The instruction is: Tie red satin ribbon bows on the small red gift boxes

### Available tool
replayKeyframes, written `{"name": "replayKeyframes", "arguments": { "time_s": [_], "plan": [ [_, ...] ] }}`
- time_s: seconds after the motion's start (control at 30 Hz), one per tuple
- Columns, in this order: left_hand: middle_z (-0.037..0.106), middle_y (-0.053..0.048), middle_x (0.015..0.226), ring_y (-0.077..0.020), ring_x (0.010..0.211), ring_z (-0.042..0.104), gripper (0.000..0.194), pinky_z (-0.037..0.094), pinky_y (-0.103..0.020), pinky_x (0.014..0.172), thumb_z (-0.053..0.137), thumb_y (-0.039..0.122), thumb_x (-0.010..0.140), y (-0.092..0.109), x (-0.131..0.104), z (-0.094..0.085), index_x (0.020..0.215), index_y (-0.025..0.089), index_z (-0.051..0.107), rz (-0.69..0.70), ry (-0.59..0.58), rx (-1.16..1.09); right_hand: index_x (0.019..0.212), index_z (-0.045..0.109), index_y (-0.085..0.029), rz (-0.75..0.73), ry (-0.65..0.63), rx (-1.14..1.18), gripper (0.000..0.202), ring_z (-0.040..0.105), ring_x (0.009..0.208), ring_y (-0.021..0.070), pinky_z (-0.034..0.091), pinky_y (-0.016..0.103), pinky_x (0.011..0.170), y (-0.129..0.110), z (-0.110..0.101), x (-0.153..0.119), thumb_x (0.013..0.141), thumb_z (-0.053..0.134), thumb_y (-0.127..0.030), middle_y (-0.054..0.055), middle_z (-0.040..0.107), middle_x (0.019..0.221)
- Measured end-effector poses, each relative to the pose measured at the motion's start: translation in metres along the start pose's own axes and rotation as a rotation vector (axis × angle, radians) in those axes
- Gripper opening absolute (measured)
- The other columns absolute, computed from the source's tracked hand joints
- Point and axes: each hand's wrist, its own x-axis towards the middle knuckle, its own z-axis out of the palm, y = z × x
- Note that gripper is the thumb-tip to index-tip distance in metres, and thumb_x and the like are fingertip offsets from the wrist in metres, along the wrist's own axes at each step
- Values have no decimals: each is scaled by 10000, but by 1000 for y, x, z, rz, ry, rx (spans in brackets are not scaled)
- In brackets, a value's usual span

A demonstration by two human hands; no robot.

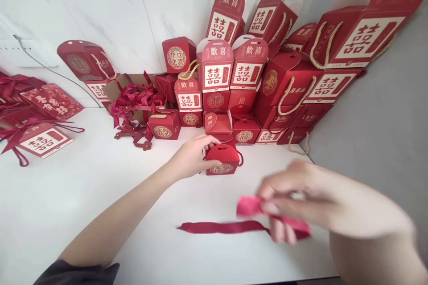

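A small red gift box (221,160) with a gold round emblem and a dark red cord at its side stands on the white table. My left hand (197,156) grips this box from its left, thumb across the front and fingers behind. To the right and nearer to me, my right hand (287,198), smeared by motion, pinches a dark red ribbon (222,227). One end of the ribbon sticks out brightly past the fingertips, and the long tail trails to the left above the table.
Stacked red gift boxes (217,69) line the back wall, some with rope handles. At the back left, a cardboard box (130,82) overflows with red ribbons (138,98). Further left lie ribboned boxes (43,138). A grey wall (384,120) bounds the right side.
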Motion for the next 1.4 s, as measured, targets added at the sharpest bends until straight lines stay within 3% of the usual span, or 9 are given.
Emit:
{"name": "replayKeyframes", "arguments": {
  "time_s": [0.07, 0.2, 0.33, 0.47, 0.63, 0.93, 1.17, 1.27, 1.4],
  "plan": [
    [627, 1, 861, -142, 680, 601, 394, 505, -259, 599, 755, 366, 729, 1, -1, 3, 1081, 236, 635, -67, -4, -67, 758, 652, -158, 45, 50, 128, 356, 683, 532, 147, 526, 229, 502, 10, 0, 32, 875, 611, -491, 63, 740, 680],
    [601, 16, 789, -115, 551, 592, 337, 490, -242, 516, 699, 313, 774, 6, -3, 2, 1082, 216, 603, -152, -75, -213, 702, 642, -141, -21, 317, 378, 455, 645, 489, 122, 501, 217, 515, 47, 15, 76, 850, 607, -570, 46, 701, 588],
    [619, 8, 772, -134, 596, 630, 273, 502, -246, 542, 663, 302, 799, 7, -3, 1, 1049, 206, 609, -148, -105, -239, 778, 708, -135, -169, 515, 416, 420, 672, 558, 129, 520, 231, 579, 73, 31, 85, 867, 614, -534, 67, 735, 663],
    [631, 8, 777, -122, 546, 607, 272, 492, -250, 523, 658, 305, 802, 6, -3, 1, 1047, 198, 606, -159, -121, -226, 811, 738, -139, -251, 665, 419, 395, 675, 578, 137, 535, 247, 612, 83, 32, 87, 875, 622, -511, 67, 736, 665],
    [624, 13, 722, -128, 562, 608, 202, 489, -247, 525, 642, 307, 816, 7, -3, 1, 976, 187, 616, -146, -136, -227, 834, 746, -147, -251, 642, 444, 381, 685, 594, 144, 542, 258, 626, 88, 27, 91, 881, 620, -502, 68, 744, 698],
    [631, 3, 700, -129, 575, 610, 145, 476, -238, 527, 620, 327, 837, 9, -3, 1, 852, 184, 640, -150, -145, -159, 821, 756, -155, -274, 680, 473, 374, 686, 593, 152, 574, 277, 640, 86, 40, 88, 873, 627, -502, 62, 742, 680],
    [633, 1, 698, -129, 579, 612, 176, 471, -236, 535, 603, 350, 851, 7, -3, 2, 808, 181, 627, -146, -133, -128, 845, 756, -146, -267, 719, 511, 380, 676, 570, 144, 583, 292, 659, 89, 40, 91, 869, 633, -504, 66, 748, 699],
    [653, -14, 712, -138, 596, 623, 201, 480, -241, 548, 599, 360, 853, 9, -3, 3, 797, 171, 639, -153, -134, -134, 857, 760, -152, -333, 687, 494, 363, 680, 593, 145, 581, 292, 661, 86, 41, 89, 873, 634, -491, 71, 756, 738],
    [658, -18, 688, -149, 626, 635, 249, 498, -247, 576, 581, 377, 865, 14, -6, 2, 758, 163, 647, -170, -146, -171, 888, 756, -152, -285, 660, 517, 373, 680, 602, 149, 574, 307, 678, 88, 41, 91, 868, 634, -504, 80, 761, 795]
  ]
}}
